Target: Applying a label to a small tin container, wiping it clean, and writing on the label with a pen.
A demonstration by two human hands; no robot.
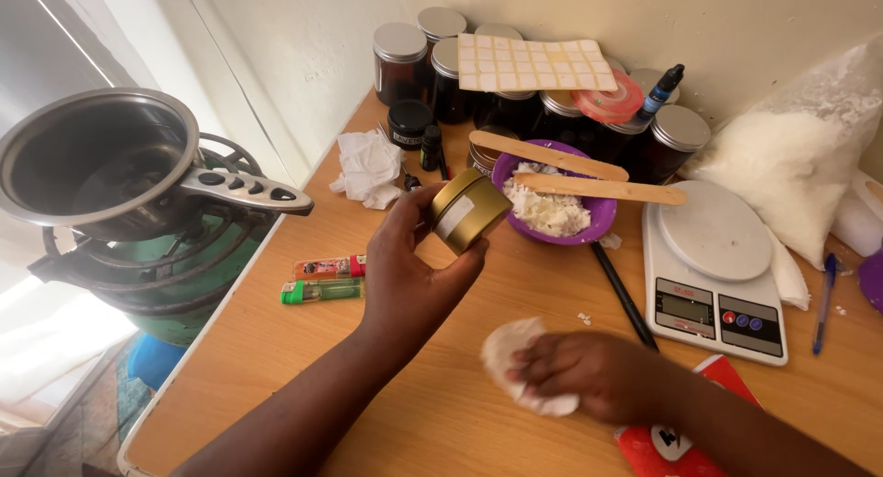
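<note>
On the desk [432, 385], near edge: bare wood lies between the two forearms and runs forward to the lighters, the widest free stretch in view.
Left hand [414, 265]: raised above the desk, fingers and thumb clamped around a round gold tin [469, 210], which is tilted on its side with a pale label strip showing.
Right hand [589, 371]: resting low on the desk, fingers closed over a crumpled white tissue [510, 348].
Right of the tin: a purple bowl [593, 221] of white wax flakes just beside it, two flat wooden sticks [598, 187] across the rim.
Right side: a white kitchen scale [713, 275], with a black rod [624, 296] lying between it and the open wood.
Left edge: a red lighter [329, 266] and a green lighter [322, 290] lie side by side near the rim; beyond it a steel pot [92, 164] sits on a gas burner [166, 265].
Back wall: dark jars with silver lids [400, 63] crowd the corner, leaving little room there.
</note>
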